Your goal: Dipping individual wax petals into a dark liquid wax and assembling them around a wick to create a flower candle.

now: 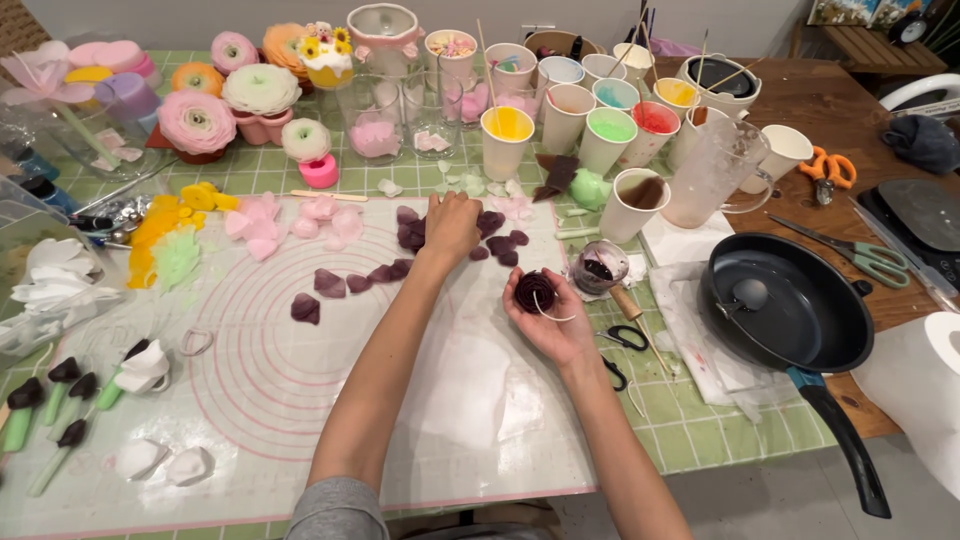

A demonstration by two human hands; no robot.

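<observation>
My right hand [548, 322] is palm up over the white silicone mat [260, 380], cupping a dark purple wax flower bud [534, 292] with a thin white wick curling from it. My left hand [451, 226] reaches forward, knuckles up, and rests on a pile of dark purple wax petals [497, 243] at the mat's far edge; what its fingers pinch is hidden. More purple petals [330, 284] trail in an arc to the left across the mat.
Paper cups of coloured wax [608, 137] and a clear pitcher [708, 176] stand behind. A black frying pan [785, 305] sits right, with scissors [862, 257] beyond. Finished wax flowers [197, 122], pink petals [262, 225], yellow petals [160, 228] and white petals [52, 275] lie left.
</observation>
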